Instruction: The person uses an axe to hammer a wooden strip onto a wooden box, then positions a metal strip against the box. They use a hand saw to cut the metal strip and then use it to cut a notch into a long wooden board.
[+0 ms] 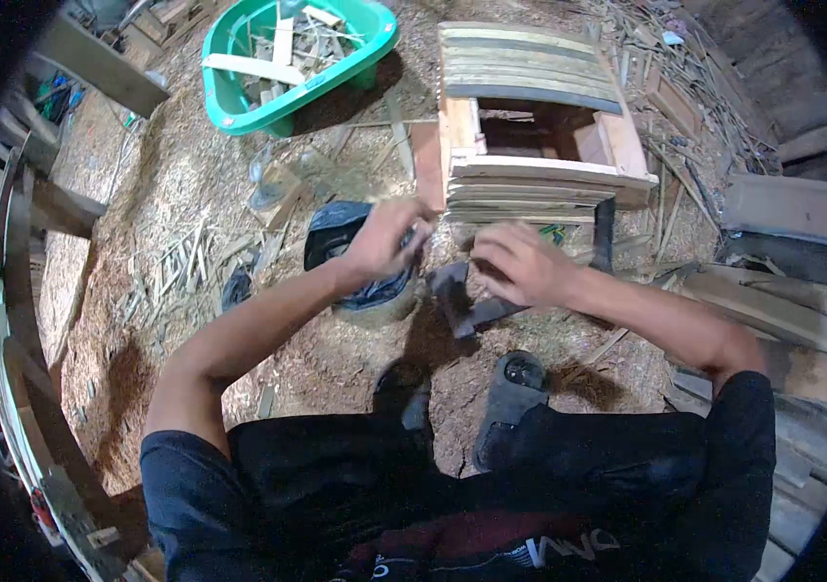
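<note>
My left hand point(389, 239) is above a bucket lined with a black plastic bag point(322, 239). Its fingers are closed together and blurred at the tips. Level with it, my right hand point(522, 266) has its fingers curled in towards the thumb. What either hand pinches I cannot make out. Below and between the hands, a dark tool with a broad, blocky head point(450, 296) lies over the ground near my feet. Just ahead stands a wooden box point(617, 144) with slatted sides, partly open at the top. A dark handle point(604, 233) leans against its near right corner.
A green plastic tub point(222, 102) full of wood offcuts stands ahead on the left. Sawdust and thin scraps point(183, 257) cover the floor. Stacked boards point(782, 301) lie along my right, and a long wooden rail point(17, 388) runs down the left side.
</note>
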A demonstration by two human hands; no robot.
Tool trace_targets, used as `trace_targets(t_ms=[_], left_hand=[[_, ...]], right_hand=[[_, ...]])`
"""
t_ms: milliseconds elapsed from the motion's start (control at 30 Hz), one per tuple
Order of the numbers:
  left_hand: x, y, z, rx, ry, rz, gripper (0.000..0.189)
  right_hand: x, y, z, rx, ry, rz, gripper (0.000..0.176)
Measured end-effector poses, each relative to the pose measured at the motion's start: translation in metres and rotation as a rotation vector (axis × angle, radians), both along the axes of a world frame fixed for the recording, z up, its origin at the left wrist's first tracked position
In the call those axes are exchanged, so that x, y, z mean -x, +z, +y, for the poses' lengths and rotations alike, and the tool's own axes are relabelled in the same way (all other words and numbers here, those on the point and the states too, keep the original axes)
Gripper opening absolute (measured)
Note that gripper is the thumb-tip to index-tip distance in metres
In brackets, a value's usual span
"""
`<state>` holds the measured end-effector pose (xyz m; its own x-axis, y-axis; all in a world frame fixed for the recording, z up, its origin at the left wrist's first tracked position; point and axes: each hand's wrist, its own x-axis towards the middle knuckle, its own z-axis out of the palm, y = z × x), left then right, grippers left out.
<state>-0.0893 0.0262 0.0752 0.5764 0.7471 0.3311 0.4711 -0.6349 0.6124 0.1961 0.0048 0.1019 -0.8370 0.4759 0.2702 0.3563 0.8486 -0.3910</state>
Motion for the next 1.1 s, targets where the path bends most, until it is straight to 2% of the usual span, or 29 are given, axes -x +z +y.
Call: trace_targets(t_ms=[67,100,133,200,267,300,333,400,467,500,533,600,667,733,767,800,833,867,933,1000,1067,1100], left_hand=[[-0.024,0.022,0.028,-0.029,0.27,-0.25,0.033],[-0.039,0.047,0.037,0.358,0.418,-0.443,0.043],[-0.046,0.052,0.056,0.273,0.522,-0.451,0.047],[-0.061,0.073,0.071,0.518,0.364,-0.499,0.061],[-0.083,0.101,0.058,0.703,0.353,-0.424,0.076],[-0.084,0.079,0.068,0.608,0.339,-0.362,0.086],[-0.087,0.057,0.075,0.565,0.383,-0.412,0.084],[-0.092,0.06,0.073,0.595,0.365,-0.516,0.085],[-0.095,0.066,0.069,0.588,0.37,-0.569,0.081],[-0.094,0.073,0.072,0.606,0.359,-0.556,0.077],[-0.09,0.079,0.076,0.625,0.351,-0.538,0.073],[-0.075,0.057,0.106,0.543,0.335,-0.582,0.064],[-0.06,0.058,0.128,0.568,0.233,-0.556,0.06],[-0.06,0.07,0.129,0.606,0.252,-0.516,0.058],[-0.061,0.068,0.131,0.498,0.246,-0.462,0.058],[-0.059,0.045,0.14,0.159,0.421,-0.348,0.058],[-0.067,0.051,0.129,-0.153,0.456,-0.262,0.058],[-0.075,0.064,0.109,-0.469,0.483,-0.177,0.058],[-0.097,0.091,0.064,-0.674,0.211,-0.105,0.057],[-0.124,0.065,0.033,-0.365,-0.161,-0.182,0.052],[-0.158,0.025,0.007,0.114,-0.346,-0.05,0.045],[-0.18,0.005,-0.002,0.18,-0.395,0.001,0.042]], right_hand=[[-0.004,0.049,0.019,-0.228,-0.102,0.124,0.037],[-0.012,0.081,0.029,-0.317,-0.234,0.148,0.038],[-0.02,0.104,0.04,-0.407,-0.367,0.173,0.039],[-0.053,0.117,0.071,-0.5,-0.627,0.15,0.044],[-0.095,0.101,0.098,-0.294,-0.918,0.096,0.046],[-0.111,0.091,0.104,-0.187,-1.061,0.072,0.048],[-0.118,0.085,0.103,0.032,-1.068,0.078,0.05],[-0.128,0.078,0.1,0.463,-1.059,0.1,0.056],[-0.119,0.067,0.096,0.182,-1.173,0.149,0.058],[-0.121,0.061,0.101,0.18,-1.195,0.132,0.056],[-0.118,0.07,0.101,0.293,-1.144,0.169,0.057],[-0.109,0.066,0.1,0.32,-1.133,0.22,0.059],[-0.106,0.05,0.103,0.297,-1.155,0.19,0.057],[-0.109,0.048,0.102,0.34,-1.167,0.249,0.057],[-0.112,0.051,0.098,0.402,-1.166,0.322,0.057],[-0.118,0.052,0.094,0.462,-1.167,0.398,0.058],[-0.145,-0.007,0.113,0.313,-1.271,0.584,0.056],[-0.156,-0.01,0.1,0.386,-1.28,0.642,0.053],[-0.178,-0.016,0.061,0.537,-1.286,0.759,0.047],[-0.214,-0.058,0.029,0.496,-1.396,0.327,0.035],[-0.229,-0.102,-0.015,0.296,-1.235,0.138,0.024],[-0.213,-0.081,-0.036,0.496,-1.235,0.065,0.022]])
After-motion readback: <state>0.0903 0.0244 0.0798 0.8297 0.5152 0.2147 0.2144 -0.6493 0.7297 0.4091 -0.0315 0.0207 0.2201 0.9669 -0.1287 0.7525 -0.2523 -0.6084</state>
